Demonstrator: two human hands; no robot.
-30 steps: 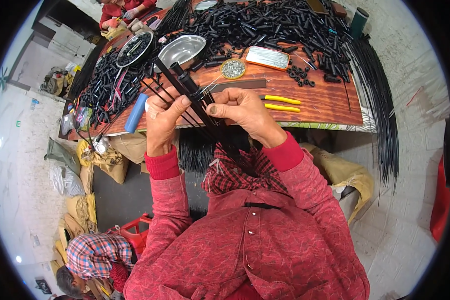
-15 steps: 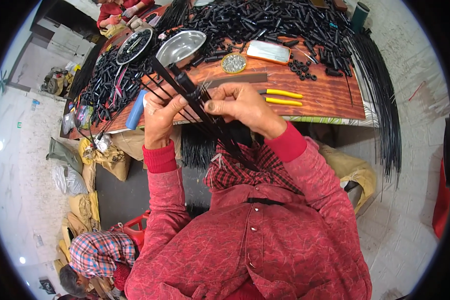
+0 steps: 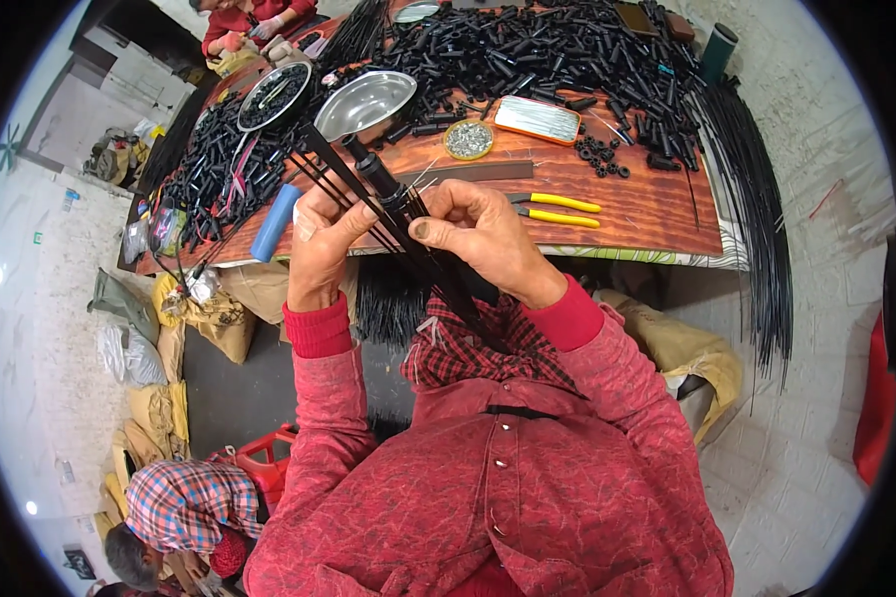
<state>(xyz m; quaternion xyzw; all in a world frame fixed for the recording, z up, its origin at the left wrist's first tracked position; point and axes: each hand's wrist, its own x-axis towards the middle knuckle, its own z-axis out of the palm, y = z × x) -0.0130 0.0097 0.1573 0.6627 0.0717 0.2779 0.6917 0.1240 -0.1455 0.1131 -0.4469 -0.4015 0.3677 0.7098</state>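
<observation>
In front of my chest, tilted, is what looks like a black umbrella frame [image 3: 376,177], a ribbed tube with a stepped top and thin black ribs. My left hand [image 3: 321,249] pinches some of the ribs between thumb and fingers, with several rib ends fanned past it. At the tube's ringed part, my right hand [image 3: 488,239] has its thumb pressed to the side and its fingers curled. Fine pale wire ends stick out above the right fingers. The frame's lower part runs down to my checked apron [image 3: 443,348].
Yellow-handled pliers [image 3: 562,209] lie on the wooden table [image 3: 657,214], near a dish of small metal pieces [image 3: 468,139], a tin of wires [image 3: 538,119] and a steel bowl [image 3: 368,104]. Black tubes [image 3: 528,50] are heaped behind. Co-workers sit far left [image 3: 259,25] and lower left [image 3: 194,502].
The tube's top now stands more upright and shows more clearly between my hands. Both hands sit slightly lower in the view, still gripping the frame. The view has shifted a little.
</observation>
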